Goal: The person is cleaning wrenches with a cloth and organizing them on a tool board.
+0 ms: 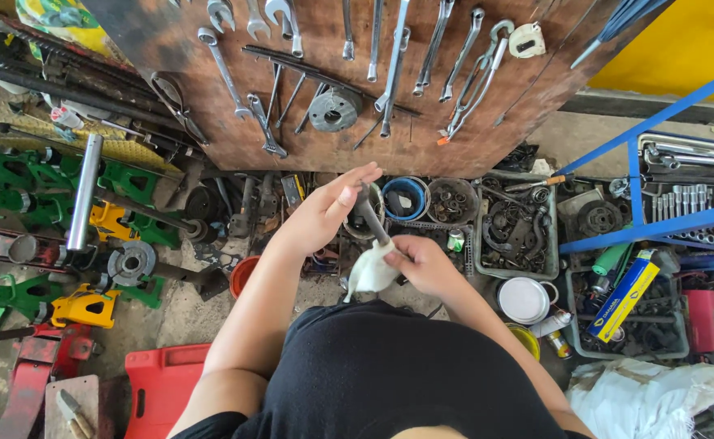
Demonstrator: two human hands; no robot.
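Note:
My left hand (pixel 324 207) grips the top end of a dark metal rod-like tool (pixel 371 218) held upright in front of me. My right hand (pixel 424 264) holds a white cloth (pixel 371 272) wrapped around the lower part of that tool. Both hands are close together above the cluttered floor, just ahead of my black shirt. The lower end of the tool is hidden inside the cloth.
A brown board (pixel 357 81) hung with wrenches and spanners stands ahead. Tubs of metal parts (pixel 515 223) line its base. Green and yellow jacks (pixel 89 301) lie at left, a red plastic case (pixel 162 382) near my left side, a blue rack (pixel 658 228) with sockets at right.

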